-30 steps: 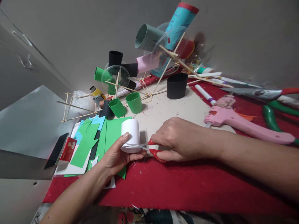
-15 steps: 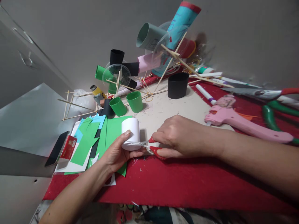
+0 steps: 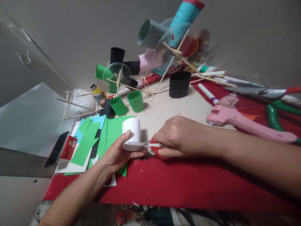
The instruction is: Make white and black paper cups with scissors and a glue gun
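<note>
White tube: we see a short, smooth roll of plain white paper (image 3: pixel 132 130), standing nearly upright at the near edge of the board, just right of the green sheets.
Left hand: our left hand (image 3: pixel 117 154) grips the tube, thumb across its front and fingers beneath.
Scissors: our right hand (image 3: pixel 177 136) is closed around the red handles of small scissors (image 3: pixel 160 153), whose blades meet the tube's lower edge; we cannot tell how deep they reach.
Table: we have a red cover (image 3: pixel 188 185) along the near side and a beige board (image 3: pixel 181 110) on top, dotted with scraps.
Room: a plain grey wall (image 3: pixel 242 40) stands at the far side.
Left side: we find cut green paper (image 3: pixel 84 146), a red card (image 3: pixel 69 147) and a dark phone (image 3: pixel 56 149).
Far side: two green tubes (image 3: pixel 135 102) and a black tube (image 3: pixel 180 84) stand before clear discs (image 3: pixel 117 73) bearing coloured tubes on stick frames.
Right side: we see a pink glue gun (image 3: pixel 235 117) beyond our right forearm.
In the way: our left thumb hides part of the white paper, and our right forearm covers some board.
</note>
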`<state>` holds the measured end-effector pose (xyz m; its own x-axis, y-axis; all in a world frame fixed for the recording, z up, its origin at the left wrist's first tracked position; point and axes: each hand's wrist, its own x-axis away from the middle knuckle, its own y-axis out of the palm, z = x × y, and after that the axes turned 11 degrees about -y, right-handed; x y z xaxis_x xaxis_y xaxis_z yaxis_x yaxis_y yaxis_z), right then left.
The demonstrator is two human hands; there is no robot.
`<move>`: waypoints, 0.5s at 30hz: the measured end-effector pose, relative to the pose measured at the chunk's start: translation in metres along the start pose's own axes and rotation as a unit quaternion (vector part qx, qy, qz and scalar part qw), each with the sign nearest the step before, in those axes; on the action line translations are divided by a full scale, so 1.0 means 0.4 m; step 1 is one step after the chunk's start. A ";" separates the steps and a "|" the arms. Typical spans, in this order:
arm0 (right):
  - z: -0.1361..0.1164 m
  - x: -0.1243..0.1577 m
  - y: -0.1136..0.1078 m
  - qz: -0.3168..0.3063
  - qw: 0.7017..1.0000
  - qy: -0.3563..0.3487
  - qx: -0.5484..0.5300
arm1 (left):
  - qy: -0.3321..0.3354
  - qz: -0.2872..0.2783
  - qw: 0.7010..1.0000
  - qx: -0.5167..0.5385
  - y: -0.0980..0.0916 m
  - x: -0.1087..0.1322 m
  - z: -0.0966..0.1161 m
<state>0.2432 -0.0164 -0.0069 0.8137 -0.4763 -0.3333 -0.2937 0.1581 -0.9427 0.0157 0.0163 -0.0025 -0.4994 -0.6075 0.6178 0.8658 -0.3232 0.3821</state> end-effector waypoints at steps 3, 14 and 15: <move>-0.001 -0.001 -0.003 -0.007 1.000 0.005 0.001 | 0.002 -0.006 1.000 -0.006 -0.002 -0.001 -0.001; 0.001 -0.001 0.004 -0.012 1.000 0.005 -0.008 | -0.006 -0.020 0.999 -0.041 -0.007 -0.002 -0.002; 0.002 0.000 0.005 -0.010 1.000 0.002 -0.007 | -0.006 -0.019 0.999 -0.040 -0.008 -0.003 -0.001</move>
<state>0.2430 -0.0154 -0.0090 0.8174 -0.4822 -0.3153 -0.2854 0.1366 -0.9486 0.0136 0.0175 -0.0047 -0.5323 -0.5843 0.6126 0.8454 -0.4038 0.3495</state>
